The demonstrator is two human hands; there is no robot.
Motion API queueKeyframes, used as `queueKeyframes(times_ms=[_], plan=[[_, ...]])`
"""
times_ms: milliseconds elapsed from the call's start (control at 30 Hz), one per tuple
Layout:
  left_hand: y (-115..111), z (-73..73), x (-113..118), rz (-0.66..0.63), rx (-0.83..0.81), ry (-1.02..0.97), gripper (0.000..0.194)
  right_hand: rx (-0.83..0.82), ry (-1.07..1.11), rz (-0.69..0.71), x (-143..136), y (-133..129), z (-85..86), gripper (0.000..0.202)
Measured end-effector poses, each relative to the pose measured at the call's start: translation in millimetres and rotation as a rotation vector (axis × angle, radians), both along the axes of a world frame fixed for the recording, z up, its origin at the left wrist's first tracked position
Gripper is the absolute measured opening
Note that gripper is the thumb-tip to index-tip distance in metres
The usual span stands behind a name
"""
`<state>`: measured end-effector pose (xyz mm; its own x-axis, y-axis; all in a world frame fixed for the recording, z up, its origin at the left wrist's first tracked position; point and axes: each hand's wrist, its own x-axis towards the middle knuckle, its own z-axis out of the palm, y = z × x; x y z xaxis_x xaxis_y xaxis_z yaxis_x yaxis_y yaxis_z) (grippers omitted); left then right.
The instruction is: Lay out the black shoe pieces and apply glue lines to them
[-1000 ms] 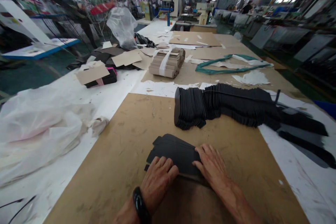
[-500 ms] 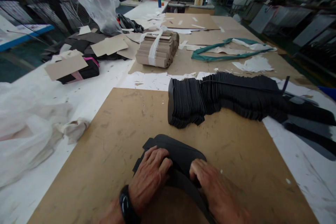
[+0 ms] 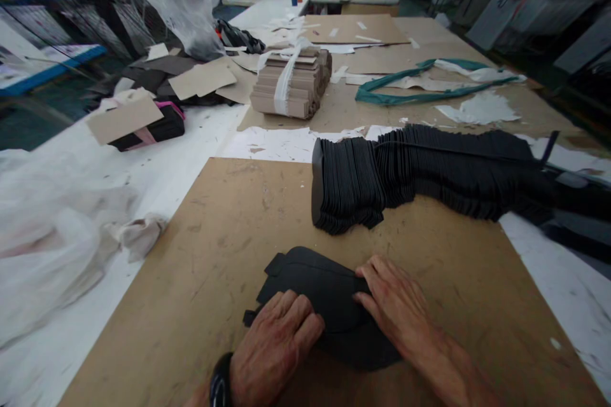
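A black flat piece (image 3: 319,280) with notched left edges lies on the brown board (image 3: 191,254), near its front. My left hand (image 3: 281,337), with a black band at the wrist, rests on the piece's lower left part, fingers curled and pressed together on it. At the right edge of the piece is my right hand (image 3: 396,299), its thumb and fingers closed around that edge. Behind both hands, a long row of stacked black pieces (image 3: 348,181) stands on the board and runs off to the right.
Beyond the board are a tied brown bundle (image 3: 291,82) and a green strap loop (image 3: 396,95). Clear plastic sheeting (image 3: 52,229) lies at the left, with a pink-banded black bundle (image 3: 167,127) behind it. Sewing machines stand farther back.
The black piece's near part, bent up before, now lies flatter. My right hand has moved up along the right edge and my left hand slightly down. The view has shifted a little.
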<state>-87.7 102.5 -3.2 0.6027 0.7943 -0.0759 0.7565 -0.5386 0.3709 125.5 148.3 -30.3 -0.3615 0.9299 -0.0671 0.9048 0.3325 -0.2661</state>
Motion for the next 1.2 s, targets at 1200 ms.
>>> queueKeyframes(times_ms=[1200], plan=[[17, -16.5, -3, -0.014, 0.240, 0.058, 0.059, -0.325, 0.329, 0.011, -1, 2, 6.2, 0.018]])
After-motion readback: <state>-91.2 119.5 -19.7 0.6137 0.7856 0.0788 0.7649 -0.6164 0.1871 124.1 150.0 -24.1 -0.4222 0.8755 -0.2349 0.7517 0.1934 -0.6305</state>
